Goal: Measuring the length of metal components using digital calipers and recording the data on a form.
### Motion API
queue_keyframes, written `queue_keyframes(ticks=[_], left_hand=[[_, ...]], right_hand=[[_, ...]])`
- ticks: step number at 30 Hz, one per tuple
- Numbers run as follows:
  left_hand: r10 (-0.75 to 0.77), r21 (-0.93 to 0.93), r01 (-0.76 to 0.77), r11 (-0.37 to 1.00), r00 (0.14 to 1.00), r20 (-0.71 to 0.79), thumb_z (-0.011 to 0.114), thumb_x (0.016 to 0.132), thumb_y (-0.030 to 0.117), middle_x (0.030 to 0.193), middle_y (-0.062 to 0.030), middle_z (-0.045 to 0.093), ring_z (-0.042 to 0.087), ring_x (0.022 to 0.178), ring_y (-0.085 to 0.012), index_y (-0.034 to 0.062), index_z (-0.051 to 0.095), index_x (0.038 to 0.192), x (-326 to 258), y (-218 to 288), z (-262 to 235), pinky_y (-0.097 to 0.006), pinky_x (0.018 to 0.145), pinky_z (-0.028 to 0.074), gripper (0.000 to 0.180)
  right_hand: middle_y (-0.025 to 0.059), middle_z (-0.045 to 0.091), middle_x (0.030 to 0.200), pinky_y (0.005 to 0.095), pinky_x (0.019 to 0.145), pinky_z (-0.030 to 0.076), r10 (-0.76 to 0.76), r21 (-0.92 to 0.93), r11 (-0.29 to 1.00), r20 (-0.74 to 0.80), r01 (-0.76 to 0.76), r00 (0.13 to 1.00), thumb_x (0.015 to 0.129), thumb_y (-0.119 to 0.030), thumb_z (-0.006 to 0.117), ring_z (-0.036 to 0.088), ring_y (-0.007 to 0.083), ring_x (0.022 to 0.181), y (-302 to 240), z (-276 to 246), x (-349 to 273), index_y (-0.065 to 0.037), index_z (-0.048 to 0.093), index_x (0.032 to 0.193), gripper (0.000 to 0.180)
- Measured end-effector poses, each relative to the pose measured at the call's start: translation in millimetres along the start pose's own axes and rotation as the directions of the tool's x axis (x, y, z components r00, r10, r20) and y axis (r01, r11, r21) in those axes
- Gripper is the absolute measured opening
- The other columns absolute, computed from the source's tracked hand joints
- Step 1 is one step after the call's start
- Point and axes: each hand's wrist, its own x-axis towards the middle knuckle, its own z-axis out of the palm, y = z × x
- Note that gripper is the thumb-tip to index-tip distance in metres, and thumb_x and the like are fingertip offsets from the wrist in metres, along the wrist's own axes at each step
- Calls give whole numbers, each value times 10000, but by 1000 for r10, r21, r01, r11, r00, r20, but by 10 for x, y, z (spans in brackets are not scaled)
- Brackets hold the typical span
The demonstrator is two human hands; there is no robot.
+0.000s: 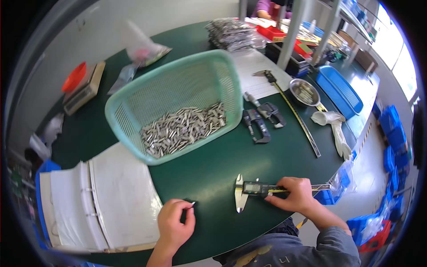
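My right hand (295,194) grips a digital caliper (254,188) over the green table, its fingers around the beam to the right of the display. The caliper's jaws point left, and nothing shows between them. My left hand (175,224) is closed in a pinch beside the open binder. Between its thumb and forefinger a small shiny metal piece (193,204) sticks out, its shape mostly hidden. Beyond both hands stands a pale green plastic basket (122,140), tilted, with a heap of short metal pins (184,129) in it.
Two micrometers (256,127) and a longer caliper (293,107) lie right of the basket. Farther right are a metal bowl (304,92), white glove (338,133) and blue tray (340,91). An open binder (122,196) lies left; a scale (84,89) stands behind. A person (264,8) sits across.
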Motion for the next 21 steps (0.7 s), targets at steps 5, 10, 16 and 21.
queue_keyframes(ticks=[5,10,16,21], left_hand=[[-117,-38,112,993,975,-189,582,690,-25,714,-72,559,551,638,-171,13,530,749,612,-161,-234,-259,607,445,87],[-6,152,74,986,915,-404,597,718,4,745,-66,548,527,672,-137,14,517,736,1126,-192,-302,-236,633,428,82],[-319,-133,298,945,757,-571,571,812,143,596,-18,444,408,568,-82,38,412,579,1024,-594,-492,-219,518,329,300],[-292,-234,187,954,751,-592,421,877,250,589,-19,447,416,582,-110,33,433,614,863,-1063,-346,-262,546,335,341]], right_hand=[[103,571,603,303,504,436,345,171,930,-89,-326,934,629,-312,704,564,230,535,303,-283,151,-36,604,727,308],[120,593,793,314,647,440,337,439,875,-245,-206,909,706,-135,601,564,228,692,862,-171,693,-39,541,1003,318],[150,578,988,384,788,432,426,151,904,-337,-399,839,746,-190,530,539,302,946,1072,11,1799,-85,521,1048,321],[151,576,1009,386,797,432,497,58,866,-197,-496,845,751,-180,511,534,296,970,1103,243,2256,-88,561,1002,273]])
